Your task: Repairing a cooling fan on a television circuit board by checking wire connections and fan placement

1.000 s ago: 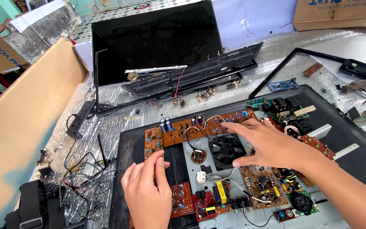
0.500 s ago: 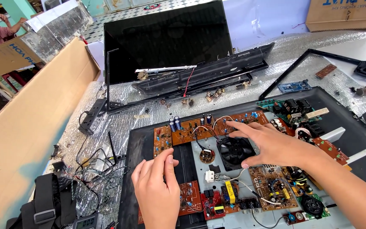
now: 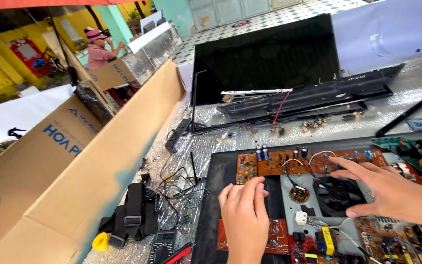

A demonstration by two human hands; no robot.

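A: Left hand is laid flat, fingers together, nothing gripped, just left of the black square cooling fan. Right hand is spread open over the fan, nothing held.

B: Noted. Thin white wires behind the fan could be snagged by spread fingers.

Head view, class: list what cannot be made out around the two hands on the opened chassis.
- Black fan: partly hidden by the right hand.
- Red circuit board: left hand covers its left part.
- Multimeter: cut off by the bottom edge.
- Board components: too small to identify.
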